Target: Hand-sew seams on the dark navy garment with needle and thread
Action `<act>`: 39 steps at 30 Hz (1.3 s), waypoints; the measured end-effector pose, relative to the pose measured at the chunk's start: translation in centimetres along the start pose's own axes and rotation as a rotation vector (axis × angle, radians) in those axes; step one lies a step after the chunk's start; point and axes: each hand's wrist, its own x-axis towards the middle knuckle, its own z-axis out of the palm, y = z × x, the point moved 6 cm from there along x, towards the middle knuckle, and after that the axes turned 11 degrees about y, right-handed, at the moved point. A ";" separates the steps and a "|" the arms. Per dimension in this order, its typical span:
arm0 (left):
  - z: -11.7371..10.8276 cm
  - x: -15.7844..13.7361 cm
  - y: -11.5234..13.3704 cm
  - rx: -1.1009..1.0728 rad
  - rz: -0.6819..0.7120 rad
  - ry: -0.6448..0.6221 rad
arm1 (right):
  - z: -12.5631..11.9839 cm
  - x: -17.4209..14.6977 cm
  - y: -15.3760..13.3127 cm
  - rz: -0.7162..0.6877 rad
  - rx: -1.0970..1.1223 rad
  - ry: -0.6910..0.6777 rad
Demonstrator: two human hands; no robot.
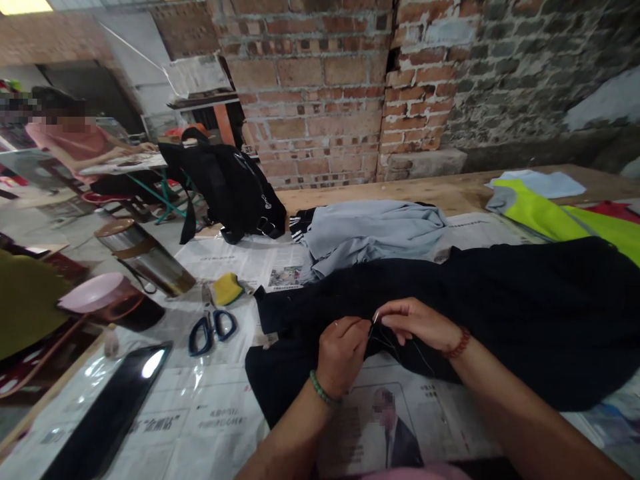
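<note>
Dark navy trousers [400,280] lie stretched across the newspaper-covered table. My left hand [343,353], with a green bead bracelet at the wrist, is closed and pinches a fold of the dark cloth. Close beside it, my right hand [415,323], wearing a reddish bracelet, has its thumb and forefinger pinched on a thin, bright sewing needle [375,319]. A pale thread [423,357] trails below the right hand over the cloth. The fingertips of both hands nearly meet at the fabric's edge.
Left of the trousers lie blue-handled scissors [212,331], a yellow sponge [228,289] and a phone [110,407]. A steel flask [145,257] and pink-lidded container [115,303] stand nearby. Behind are a black backpack [225,187], grey garment [370,233] and neon-yellow clothing [535,210]. A person sits far left.
</note>
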 end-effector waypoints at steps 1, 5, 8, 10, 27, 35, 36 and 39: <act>0.1 0.0 -0.1 -0.027 -0.024 0.001 | 0.0 -0.1 0.0 -0.012 0.019 -0.003; 0.5 0.1 -0.5 -0.135 -0.117 -0.003 | 0.3 0.1 0.3 -0.030 0.086 0.068; 0.6 0.2 -0.6 -0.184 -0.153 -0.009 | 0.5 0.4 0.7 -0.014 0.111 0.129; 0.6 0.3 -0.7 -0.204 -0.178 -0.007 | 0.6 0.6 0.9 0.004 0.120 0.157; 2.3 -0.2 -2.9 -0.399 -0.660 -0.173 | 0.3 1.1 1.9 0.035 0.411 0.378; 3.2 -1.1 -3.6 -0.600 -0.883 -0.251 | 1.1 0.9 1.4 0.010 0.362 0.244; 3.3 -1.2 -3.7 -0.613 -0.896 -0.258 | 1.2 1.0 1.5 0.012 0.358 0.232; 3.5 -1.3 -3.7 -0.665 -0.921 -0.272 | 1.3 1.2 1.7 0.026 0.396 0.238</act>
